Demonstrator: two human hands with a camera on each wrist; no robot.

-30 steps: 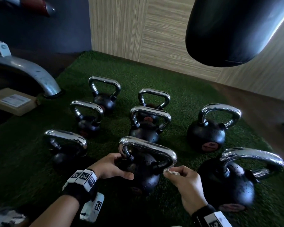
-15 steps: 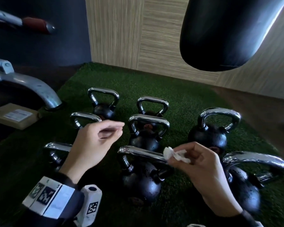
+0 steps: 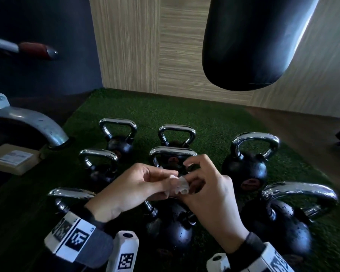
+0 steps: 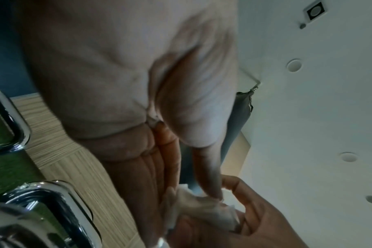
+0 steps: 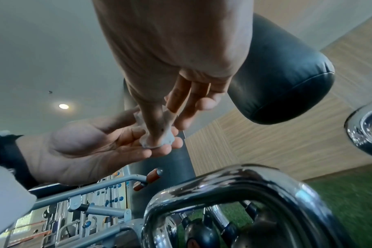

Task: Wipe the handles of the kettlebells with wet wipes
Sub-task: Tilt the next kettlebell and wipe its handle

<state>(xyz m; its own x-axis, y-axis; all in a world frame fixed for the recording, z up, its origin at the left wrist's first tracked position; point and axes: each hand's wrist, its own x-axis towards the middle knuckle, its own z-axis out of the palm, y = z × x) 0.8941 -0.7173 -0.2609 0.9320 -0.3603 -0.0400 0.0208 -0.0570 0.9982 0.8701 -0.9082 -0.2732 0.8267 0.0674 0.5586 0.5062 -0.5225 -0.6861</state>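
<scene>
A crumpled wet wipe (image 3: 180,185) is pinched between the left hand (image 3: 133,186) and the right hand (image 3: 208,190), both raised just above the nearest kettlebell (image 3: 170,230). That kettlebell's chrome handle (image 5: 240,182), mostly hidden in the head view, lies directly below the fingers, its long axis running left to right, with the right hand judged slightly nearer.
</scene>
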